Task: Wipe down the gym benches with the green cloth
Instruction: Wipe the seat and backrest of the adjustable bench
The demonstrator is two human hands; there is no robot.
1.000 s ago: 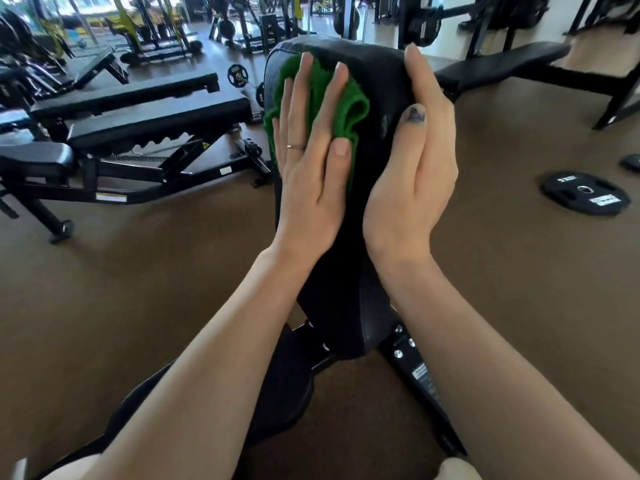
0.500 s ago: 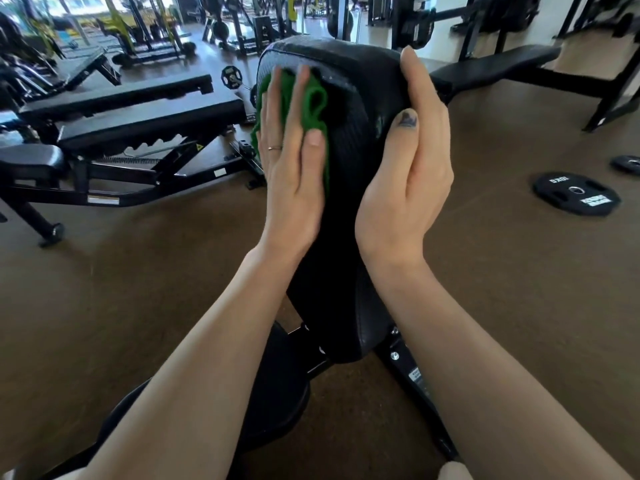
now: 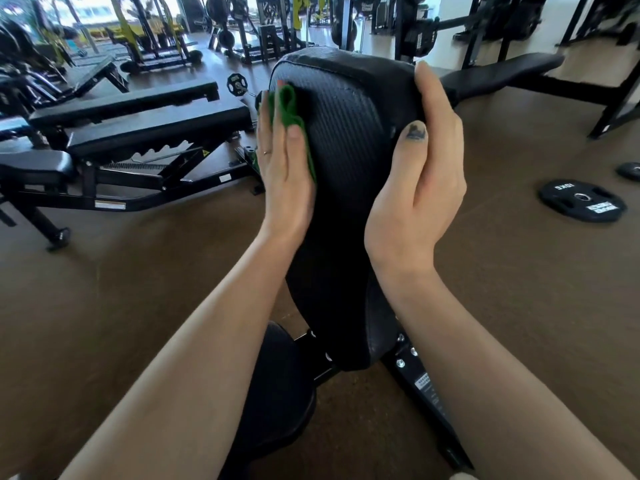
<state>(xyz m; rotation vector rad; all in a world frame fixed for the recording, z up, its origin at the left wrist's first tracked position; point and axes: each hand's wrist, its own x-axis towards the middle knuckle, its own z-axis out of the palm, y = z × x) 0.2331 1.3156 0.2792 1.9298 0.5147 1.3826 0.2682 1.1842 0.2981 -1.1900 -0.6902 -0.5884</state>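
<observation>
A: Where are the hands? Both are up on the raised backrest of the bench, one on each side, with the pad between them. The left hand lies flat along the left edge, fingers straight, pressing the green cloth against the side of the pad. The right hand lies along the right edge with its fingers reaching up the side and the thumb laid on the front face, steadying the pad and holding nothing else.

B: So how would you do this pass well?

A: Largest thing first: keep the backrest braced with the right hand so it can't rock while the left pushes. Then run the cloth along the whole side edge, top to bottom, with even pressure from a flat palm. The cloth looks bunched into a fold under the fingers; spreading it out would probably cover more surface per stroke.

B: And the arms?

A: Both forearms reach forward and upward from the bottom of the view, roughly parallel, wrists fairly straight. Other benches stand to the left, likely next in line.
</observation>
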